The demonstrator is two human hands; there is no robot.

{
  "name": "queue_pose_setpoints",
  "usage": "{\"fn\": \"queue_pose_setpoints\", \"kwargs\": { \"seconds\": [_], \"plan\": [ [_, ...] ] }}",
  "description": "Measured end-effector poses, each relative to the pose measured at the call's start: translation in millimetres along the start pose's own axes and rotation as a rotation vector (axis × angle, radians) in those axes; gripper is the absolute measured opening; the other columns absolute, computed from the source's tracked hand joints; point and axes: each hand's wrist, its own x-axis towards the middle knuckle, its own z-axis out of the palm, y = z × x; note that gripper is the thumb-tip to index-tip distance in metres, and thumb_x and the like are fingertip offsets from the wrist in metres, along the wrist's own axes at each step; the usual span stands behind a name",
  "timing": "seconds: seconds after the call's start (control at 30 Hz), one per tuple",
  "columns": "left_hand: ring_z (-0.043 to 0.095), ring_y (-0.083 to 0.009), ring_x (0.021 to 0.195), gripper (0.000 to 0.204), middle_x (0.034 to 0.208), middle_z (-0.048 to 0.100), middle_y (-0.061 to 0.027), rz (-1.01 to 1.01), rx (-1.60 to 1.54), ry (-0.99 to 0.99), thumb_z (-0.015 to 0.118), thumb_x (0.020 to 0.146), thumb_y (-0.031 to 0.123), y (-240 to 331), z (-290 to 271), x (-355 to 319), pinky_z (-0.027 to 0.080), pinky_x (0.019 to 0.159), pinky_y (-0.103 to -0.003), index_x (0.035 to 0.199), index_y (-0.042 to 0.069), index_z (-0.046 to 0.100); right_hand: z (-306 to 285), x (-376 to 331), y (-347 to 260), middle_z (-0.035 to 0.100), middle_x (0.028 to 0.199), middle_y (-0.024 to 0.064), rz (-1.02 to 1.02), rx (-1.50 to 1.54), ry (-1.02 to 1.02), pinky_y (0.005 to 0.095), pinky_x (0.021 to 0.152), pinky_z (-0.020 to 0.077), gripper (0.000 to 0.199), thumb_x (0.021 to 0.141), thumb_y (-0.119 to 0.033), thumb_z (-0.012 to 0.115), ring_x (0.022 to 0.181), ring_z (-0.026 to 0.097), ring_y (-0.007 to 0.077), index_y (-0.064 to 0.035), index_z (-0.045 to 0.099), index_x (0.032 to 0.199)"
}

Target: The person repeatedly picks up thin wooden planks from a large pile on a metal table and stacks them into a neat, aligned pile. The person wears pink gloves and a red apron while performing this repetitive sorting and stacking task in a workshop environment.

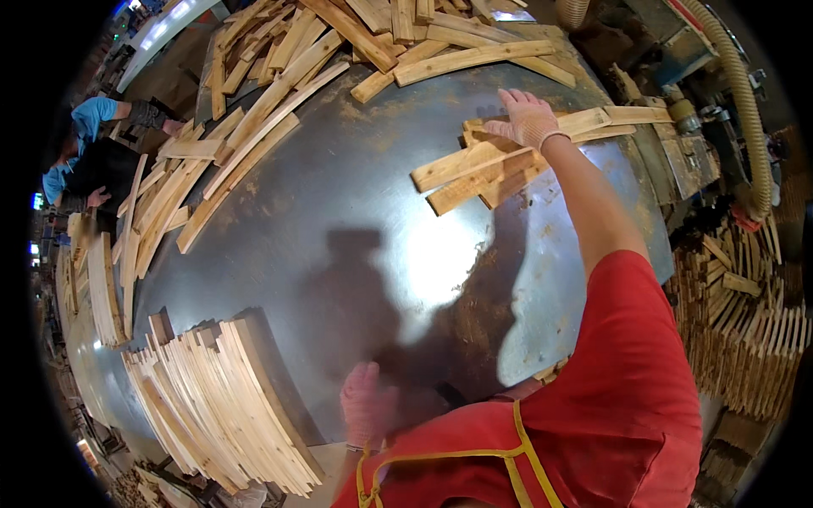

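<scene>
My right hand (523, 120), in a pale pinkish knit glove, reaches out over a small heap of short wooden boards (470, 162). Its fingers are stretched out and spread, resting on or just above the heap; which of the two I cannot tell. These boards overlap at different angles on the dark metal tabletop (339, 169). Close to my body, my left hand (366, 406) wears a similar glove and is somewhat blurred. Its fingers point away from me, and no object shows in it. Left of it lies a row of narrow wooden strips (224, 398), packed side by side.
A big jumble of boards (373, 34) covers the table's far edge, and long strips (254, 144) lie at its left. Another person (80, 144) in blue is beyond. Machinery with a ribbed hose (756, 110) stands at right, above stacked wood (745, 356).
</scene>
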Motion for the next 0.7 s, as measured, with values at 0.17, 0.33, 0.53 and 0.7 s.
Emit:
{"fn": "queue_pose_setpoints", "kwargs": {
  "seconds": [0.17,0.33,0.53,0.7],
  "plan": [
    [0.054,-0.0436,0.137,0.074,0.148,0.056,-0.0199,0.073,0.030,-0.075,0.085,0.078,0.033,27.3,7.9,35.8,0.044,0.113,-0.059,0.143,0.007,0.059,3.8,13.1,-35.2,0.064,0.149,0.0142,0.013,0.046,-0.325,0.0508,0.112,0.0471,0.081,0.098,-0.079,0.049,0.140,0.059,0.0344,-0.0160,0.069,0.144],
    [0.046,-0.0443,0.142,0.086,0.154,0.048,-0.0176,0.257,0.175,0.044,0.089,0.078,0.040,110.0,-24.1,100.6,0.040,0.115,-0.060,0.150,0.008,0.053,26.5,-113.6,-96.7,0.077,0.104,0.0113,-0.255,-0.012,-0.114,0.0458,0.094,0.0510,0.065,0.099,-0.073,0.053,0.105,0.071,0.0301,-0.0162,0.084,0.107],
    [0.060,-0.0370,0.125,0.097,0.136,0.061,-0.0166,0.337,0.096,-0.357,0.085,0.077,0.046,142.2,32.5,125.1,0.051,0.101,-0.055,0.156,0.006,0.046,5.6,-219.8,-80.1,0.074,0.102,0.0129,-0.323,0.563,0.142,0.0465,0.096,0.0530,0.049,0.097,-0.051,0.067,0.104,0.069,0.0336,-0.0063,0.076,0.114],
    [0.068,-0.0335,0.101,0.078,0.114,0.069,-0.0156,0.195,-0.169,-0.292,0.077,0.082,0.024,108.7,45.5,78.8,0.056,0.092,-0.045,0.153,0.007,0.052,69.1,-220.0,37.1,0.075,0.121,0.0249,0.915,0.769,0.514,0.0459,0.109,0.0508,0.069,0.092,-0.044,0.075,0.121,0.069,0.0433,0.0014,0.064,0.142]
  ]
}}
